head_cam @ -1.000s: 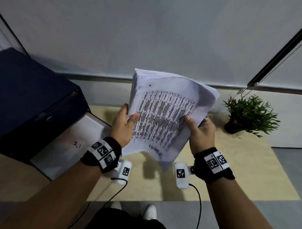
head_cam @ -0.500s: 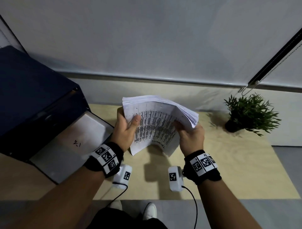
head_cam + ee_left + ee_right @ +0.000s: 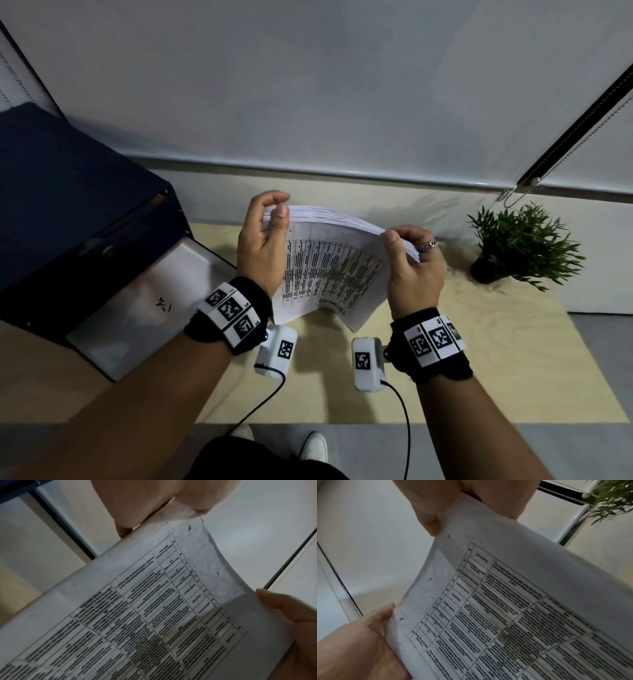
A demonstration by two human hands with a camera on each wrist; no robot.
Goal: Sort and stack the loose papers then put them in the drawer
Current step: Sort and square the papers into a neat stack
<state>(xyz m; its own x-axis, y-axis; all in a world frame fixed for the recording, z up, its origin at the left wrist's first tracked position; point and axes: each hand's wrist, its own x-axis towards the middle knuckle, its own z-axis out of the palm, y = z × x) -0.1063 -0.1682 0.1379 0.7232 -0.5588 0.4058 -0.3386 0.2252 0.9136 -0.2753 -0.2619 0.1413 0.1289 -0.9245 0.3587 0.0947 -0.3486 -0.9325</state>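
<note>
A stack of white papers (image 3: 329, 270) printed with a table stands on edge above the wooden table (image 3: 479, 359), bowed toward me. My left hand (image 3: 263, 240) grips its left side, thumb on the front sheet and fingers curled over the top corner. My right hand (image 3: 411, 260) grips the right side the same way. Both wrist views show the printed sheet (image 3: 154, 608) (image 3: 513, 608) close up, pinched between thumb and fingers. The open drawer (image 3: 144, 301) of a dark cabinet (image 3: 68, 212) lies to the left, its pale bottom bare except for a small scribble.
A small potted plant (image 3: 520, 246) stands at the back right of the table. A pale wall and a blind with a bead chain (image 3: 513, 195) run behind. My shoes (image 3: 311, 445) show below the table's front edge.
The stack has come down from raised and tilted to standing on edge low over the table. Both hands have slid up to its top corners.
</note>
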